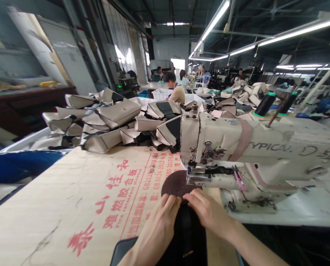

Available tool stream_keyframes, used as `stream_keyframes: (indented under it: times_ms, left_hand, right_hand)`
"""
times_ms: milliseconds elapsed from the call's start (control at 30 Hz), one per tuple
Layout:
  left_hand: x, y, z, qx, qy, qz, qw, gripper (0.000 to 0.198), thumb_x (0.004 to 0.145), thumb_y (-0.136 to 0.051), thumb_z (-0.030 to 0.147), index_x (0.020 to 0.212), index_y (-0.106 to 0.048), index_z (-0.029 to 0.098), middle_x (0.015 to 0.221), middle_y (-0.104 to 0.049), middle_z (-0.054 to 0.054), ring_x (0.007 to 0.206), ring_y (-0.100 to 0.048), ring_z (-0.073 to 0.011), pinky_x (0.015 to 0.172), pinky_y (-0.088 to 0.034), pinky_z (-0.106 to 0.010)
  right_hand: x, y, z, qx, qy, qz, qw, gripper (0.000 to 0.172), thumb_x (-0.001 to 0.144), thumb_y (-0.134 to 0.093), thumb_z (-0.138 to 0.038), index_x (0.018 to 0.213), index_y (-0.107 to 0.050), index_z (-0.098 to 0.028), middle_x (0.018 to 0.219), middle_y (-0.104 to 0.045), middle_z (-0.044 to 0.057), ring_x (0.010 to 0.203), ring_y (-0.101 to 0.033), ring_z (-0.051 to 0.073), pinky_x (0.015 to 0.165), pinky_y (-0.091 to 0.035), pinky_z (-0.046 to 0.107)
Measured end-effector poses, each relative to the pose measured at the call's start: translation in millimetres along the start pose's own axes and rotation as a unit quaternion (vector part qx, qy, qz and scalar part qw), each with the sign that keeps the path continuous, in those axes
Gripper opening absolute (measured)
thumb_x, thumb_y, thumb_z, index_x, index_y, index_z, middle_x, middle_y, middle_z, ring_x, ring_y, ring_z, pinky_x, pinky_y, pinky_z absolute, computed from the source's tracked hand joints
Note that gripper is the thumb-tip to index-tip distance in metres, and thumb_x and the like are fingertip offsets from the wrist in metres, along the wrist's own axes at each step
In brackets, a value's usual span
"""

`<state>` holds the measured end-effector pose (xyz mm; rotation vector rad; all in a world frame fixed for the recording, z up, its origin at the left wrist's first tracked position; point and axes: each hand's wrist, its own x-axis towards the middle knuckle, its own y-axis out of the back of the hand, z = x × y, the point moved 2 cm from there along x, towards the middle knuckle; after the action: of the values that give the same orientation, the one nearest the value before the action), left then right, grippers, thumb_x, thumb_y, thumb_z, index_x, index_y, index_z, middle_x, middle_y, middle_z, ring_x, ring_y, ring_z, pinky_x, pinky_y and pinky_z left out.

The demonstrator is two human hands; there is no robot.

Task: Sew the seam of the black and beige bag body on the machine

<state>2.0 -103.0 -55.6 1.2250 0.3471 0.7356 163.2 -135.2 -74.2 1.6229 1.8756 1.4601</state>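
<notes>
The fingers (169,207) of the left hand (156,231) and the fingers (195,197) of the right hand (209,214) lie nearly flat on a black bag piece (187,232), at the lower edge of a round brown patch (176,184); the head view cannot show whether they are pinching anything. The patch sits on the desk (70,199), a board with red print, its far edge just under the foot of a cream sewing machine (223,147). Two black thread spools (265,105) stand on top of the machine. Beyond it, a heap of beige and black bag pieces (112,122) covers the far end of the desk, and a co-worker (176,90) sits further back.
</notes>
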Motion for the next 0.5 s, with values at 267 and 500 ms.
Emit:
stream_keyframes:
  times_ms: [267,500]
  left_hand:
    - [6.7,12.2,-9.6,-0.138,0.049,-0.01,0.989,0.027,0.091,-0.035,0.02,0.097,-0.061,0.021,0.093,-0.061,-0.004,0.089,-0.058,-0.0167,0.081,-0.049,-0.029]
    - [-7.2,-1.8,-44.9,-0.194,0.058,-0.095,0.975,0.044,0.081,-0.039,0.012,0.118,-0.058,0.027,0.12,-0.061,-0.002,0.106,-0.057,-0.0191,0.092,-0.044,-0.03]
  right_hand:
    - [5.7,-1.9,6.5,0.051,-0.02,-0.011,0.998,0.016,0.095,-0.037,-0.019,0.092,-0.053,-0.017,0.086,-0.055,0.004,0.084,-0.051,0.016,0.073,-0.043,0.027]
    - [6.8,-4.0,4.6,0.055,0.003,-0.011,0.998,0.02,0.095,-0.037,-0.021,0.085,-0.053,-0.017,0.081,-0.053,0.003,0.08,-0.05,0.015,0.07,-0.04,0.027]
